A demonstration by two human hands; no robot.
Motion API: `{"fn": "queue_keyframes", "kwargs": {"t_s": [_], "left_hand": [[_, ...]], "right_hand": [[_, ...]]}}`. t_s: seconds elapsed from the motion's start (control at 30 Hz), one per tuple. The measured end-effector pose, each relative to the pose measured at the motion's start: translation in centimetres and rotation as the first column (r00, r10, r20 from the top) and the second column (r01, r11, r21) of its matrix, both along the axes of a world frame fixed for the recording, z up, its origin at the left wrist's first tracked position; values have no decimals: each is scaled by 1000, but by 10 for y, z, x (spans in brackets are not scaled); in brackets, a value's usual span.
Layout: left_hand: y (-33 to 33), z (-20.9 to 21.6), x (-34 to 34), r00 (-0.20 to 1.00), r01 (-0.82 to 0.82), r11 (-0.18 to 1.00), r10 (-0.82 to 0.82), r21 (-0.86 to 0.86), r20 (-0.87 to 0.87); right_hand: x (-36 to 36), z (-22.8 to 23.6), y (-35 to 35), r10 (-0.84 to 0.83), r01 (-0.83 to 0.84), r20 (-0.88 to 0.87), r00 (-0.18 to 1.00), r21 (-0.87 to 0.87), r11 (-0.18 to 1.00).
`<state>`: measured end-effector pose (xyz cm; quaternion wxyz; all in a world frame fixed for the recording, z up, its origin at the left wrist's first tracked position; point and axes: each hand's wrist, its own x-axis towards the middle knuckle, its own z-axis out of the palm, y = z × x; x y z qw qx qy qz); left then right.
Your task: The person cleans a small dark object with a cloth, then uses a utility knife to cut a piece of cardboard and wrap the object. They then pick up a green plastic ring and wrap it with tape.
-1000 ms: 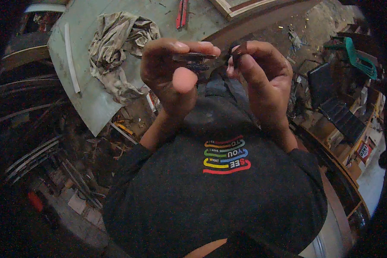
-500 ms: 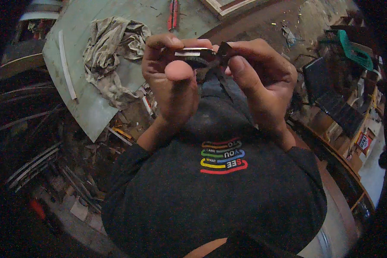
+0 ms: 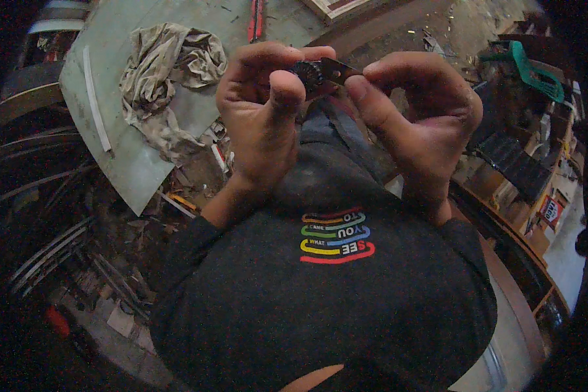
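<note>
Up in front of my chest, my left hand (image 3: 258, 111) is closed around a small black round piece with a ribbed edge (image 3: 311, 73), thumb on the near side and fingers behind. Most of that piece is hidden in the grip, so its kind is unclear. Between thumb and forefinger, my right hand (image 3: 428, 108) pinches a thin dark flat plate (image 3: 338, 69) with a small hole in it. The plate's left end meets the ribbed piece; whether they are joined I cannot tell.
A crumpled beige cloth (image 3: 153, 85) lies on a pale green sheet (image 3: 127, 173) at left, beside a white strip (image 3: 97, 98). Beyond are a red tool (image 3: 255, 19) and a wooden frame (image 3: 336, 9). A green plastic object (image 3: 532, 72) stands right, metal lengths (image 3: 52, 255) lower left.
The piece in my left hand has turned, so its ribbed edge shows instead of a shiny side with a pale strip. My right hand has shifted right, and more of the plate shows.
</note>
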<state>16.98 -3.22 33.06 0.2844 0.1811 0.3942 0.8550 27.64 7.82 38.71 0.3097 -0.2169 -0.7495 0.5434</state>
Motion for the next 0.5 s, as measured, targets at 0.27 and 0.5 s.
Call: {"fn": "queue_keyframes", "kwargs": {"t_s": [0.27, 0.5], "left_hand": [[-5, 9, -2, 988, 148, 989, -148, 8, 47], [-7, 12, -8, 939, 317, 946, -324, 73, 114]], "right_hand": [[4, 8, -5, -67, 65, -22, 997, -106, 992], [9, 12, 1, -21, 14, -81, 997, -85, 996]]}}
